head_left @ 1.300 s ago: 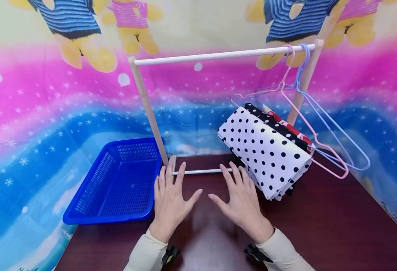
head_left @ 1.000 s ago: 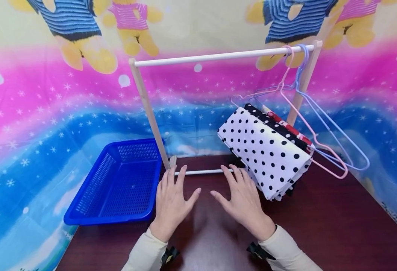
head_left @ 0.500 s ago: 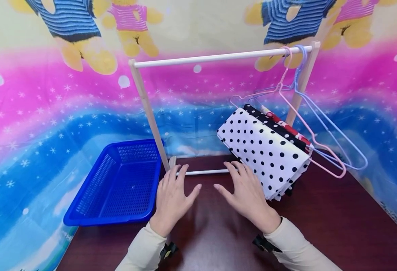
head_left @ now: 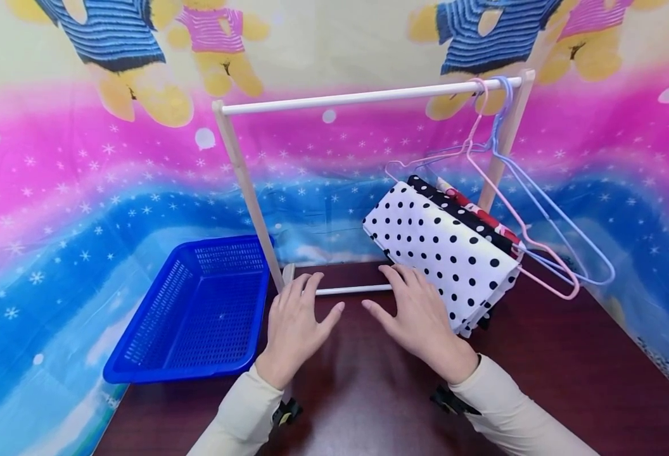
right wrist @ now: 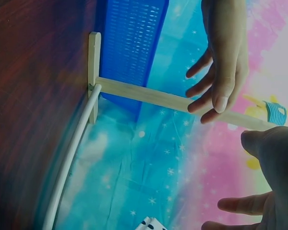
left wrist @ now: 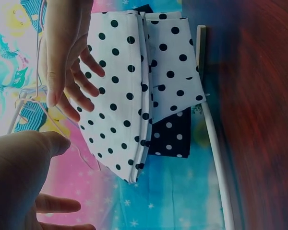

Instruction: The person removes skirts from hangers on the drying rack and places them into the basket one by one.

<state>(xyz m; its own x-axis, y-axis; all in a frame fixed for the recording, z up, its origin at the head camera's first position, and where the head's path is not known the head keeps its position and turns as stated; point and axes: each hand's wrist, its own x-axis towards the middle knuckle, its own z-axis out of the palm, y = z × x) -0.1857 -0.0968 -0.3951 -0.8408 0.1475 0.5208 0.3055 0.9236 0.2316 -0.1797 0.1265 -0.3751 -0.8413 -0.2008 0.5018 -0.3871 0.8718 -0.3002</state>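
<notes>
My left hand [head_left: 297, 326] hovers over the table in front of the rack's left leg, fingers spread and holding nothing. My right hand [head_left: 420, 323], likewise without anything in it, is held in front of a white cloth with black dots [head_left: 443, 250]. That cloth hangs folded over a pink hanger [head_left: 496, 196]. Behind it hang a black cloth with white dots [head_left: 454, 206] and a red patterned cloth [head_left: 491, 221], with blue hangers [head_left: 562, 212] beside them. In the left wrist view the white dotted cloth [left wrist: 115, 96] hangs beyond both hands.
The clothes rack [head_left: 369, 97] has a white top rod and wooden legs. Its low white bar [head_left: 354, 289] runs just beyond my fingers. A blue plastic basket [head_left: 180, 373] stands left of it on the dark red table [head_left: 363, 392]. A printed backdrop [head_left: 323, 38] surrounds the table.
My right hand has shifted slightly to the right, its fingers a little more bent. The left hand has moved slightly right. The rack, cloths and basket stay put apart from a small view shift.
</notes>
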